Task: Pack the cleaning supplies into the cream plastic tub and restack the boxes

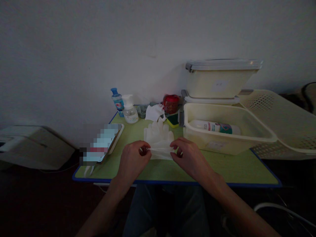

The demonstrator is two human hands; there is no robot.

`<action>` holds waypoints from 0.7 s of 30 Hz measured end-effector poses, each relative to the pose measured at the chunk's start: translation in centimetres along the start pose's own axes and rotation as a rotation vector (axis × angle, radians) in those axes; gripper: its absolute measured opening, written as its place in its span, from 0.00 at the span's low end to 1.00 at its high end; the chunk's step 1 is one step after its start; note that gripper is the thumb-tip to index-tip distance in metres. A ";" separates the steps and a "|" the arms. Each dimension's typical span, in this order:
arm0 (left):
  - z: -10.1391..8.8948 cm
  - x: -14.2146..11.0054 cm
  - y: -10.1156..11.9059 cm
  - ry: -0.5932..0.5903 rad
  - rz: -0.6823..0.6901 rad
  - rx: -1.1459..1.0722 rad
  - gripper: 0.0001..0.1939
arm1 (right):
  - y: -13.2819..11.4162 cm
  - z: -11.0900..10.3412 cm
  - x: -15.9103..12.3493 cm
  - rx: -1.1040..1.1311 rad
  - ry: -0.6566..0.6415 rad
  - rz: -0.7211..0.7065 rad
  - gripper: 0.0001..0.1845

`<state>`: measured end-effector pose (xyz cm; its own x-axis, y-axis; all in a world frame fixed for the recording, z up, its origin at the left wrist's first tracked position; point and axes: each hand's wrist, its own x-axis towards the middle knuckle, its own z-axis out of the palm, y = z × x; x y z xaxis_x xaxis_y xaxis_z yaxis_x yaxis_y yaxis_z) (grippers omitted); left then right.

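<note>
A pale, see-through disposable glove (158,136) lies on the green table, its fingers pointing towards the wall. It may be more than one layer; I cannot tell. At the left side of its cuff, my left hand (137,154) pinches the edge between thumb and forefinger. My right hand (186,154) is at the right side of the cuff, thumb and forefinger curled close together on the edge. Between the two hands the cuff is folded and wrinkled.
The table (212,168) has a blue edge. Behind the glove are a blue bottle (118,103), a pump bottle (130,110), white cloth (155,112), a red container (171,103) and a sponge (173,121). A tablet (103,143) lies left; an open bin (209,143) holds a white bottle (212,126).
</note>
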<state>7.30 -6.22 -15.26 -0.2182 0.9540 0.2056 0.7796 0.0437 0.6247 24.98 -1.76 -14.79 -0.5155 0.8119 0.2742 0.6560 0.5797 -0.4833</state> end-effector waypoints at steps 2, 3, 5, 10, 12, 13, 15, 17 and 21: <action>-0.4 0.0 0.1 -0.032 0.021 0.115 0.09 | 0.1 0.0 -0.1 -0.060 -0.012 0.004 0.08; -0.5 0.0 0.2 -0.051 0.034 0.168 0.09 | 0.2 0.0 -0.2 -0.094 -0.024 0.008 0.08; -0.8 0.0 0.2 -0.093 0.064 0.258 0.10 | 0.3 -0.1 -0.4 -0.169 -0.047 0.008 0.08; -1.3 -0.3 0.1 -0.187 0.090 0.388 0.14 | 0.3 -0.3 -1.0 -0.292 -0.099 0.001 0.10; -1.4 -0.4 0.0 -0.205 0.079 0.406 0.14 | 0.3 -0.2 -1.0 -0.282 -0.112 0.004 0.10; -1.4 -0.4 0.0 -0.209 0.075 0.407 0.14 | 0.3 -0.1 -1.0 -0.272 -0.112 0.006 0.10; -1.4 -0.4 -0.1 -0.214 0.071 0.396 0.14 | 0.3 0.1 -1.0 -0.255 -0.107 0.012 0.11; -1.4 -0.5 -0.3 -0.217 0.071 0.378 0.14 | 0.4 0.2 -1.2 -0.233 -0.109 0.011 0.10; -1.4 -0.9 -0.5 -0.223 0.093 0.351 0.12 | 0.8 0.3 -1.7 -0.187 -0.112 -0.007 0.08</action>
<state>6.29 -7.55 -14.65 -0.0352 0.9978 0.0568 0.9509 0.0159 0.3092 26.20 -2.68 -15.88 -0.5711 0.8014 0.1779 0.7381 0.5961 -0.3160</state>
